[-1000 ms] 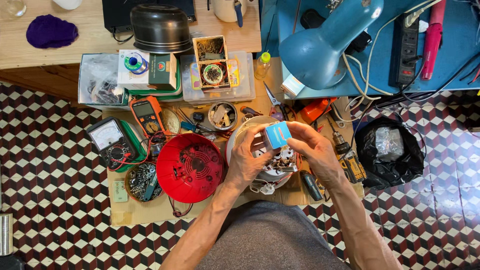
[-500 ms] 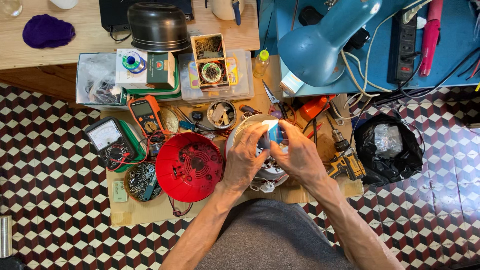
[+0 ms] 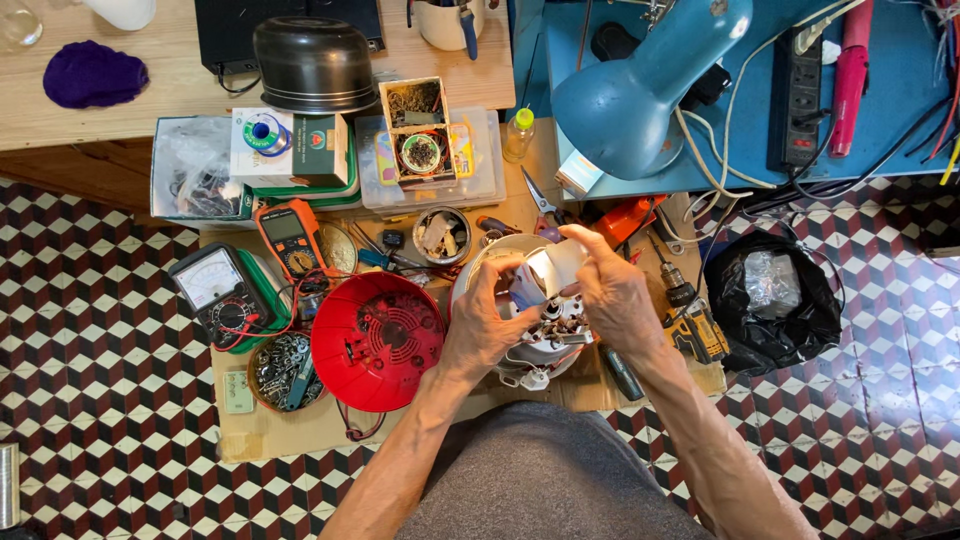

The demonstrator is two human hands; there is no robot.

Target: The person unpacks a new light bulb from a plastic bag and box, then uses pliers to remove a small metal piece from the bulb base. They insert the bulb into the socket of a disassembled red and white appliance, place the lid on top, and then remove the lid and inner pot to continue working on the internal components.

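Observation:
My left hand [image 3: 485, 325] and my right hand [image 3: 612, 295] meet over a white round appliance body [image 3: 540, 345] with bare metal terminals and wires on top. Between the fingertips of both hands is a small blue roll [image 3: 548, 272]; its side looks pale in the light and part of it is hidden by my fingers. My right thumb and forefinger pinch its upper right edge. The fingers of my left hand grip its lower left side. A red bowl-shaped cover [image 3: 378, 340] lies upside down just left of my left hand.
Left of the cover are an orange digital meter [image 3: 287, 235], a black analog meter [image 3: 213, 292] and a bowl of screws [image 3: 283, 368]. A cordless drill [image 3: 692, 325] and a black bag [image 3: 775, 300] lie to the right. A blue desk lamp [image 3: 640, 90] and a black pot [image 3: 315, 62] stand behind.
The blue roll has come down from my raised right hand to between both hands. My left hand has closed on it, just above the appliance.

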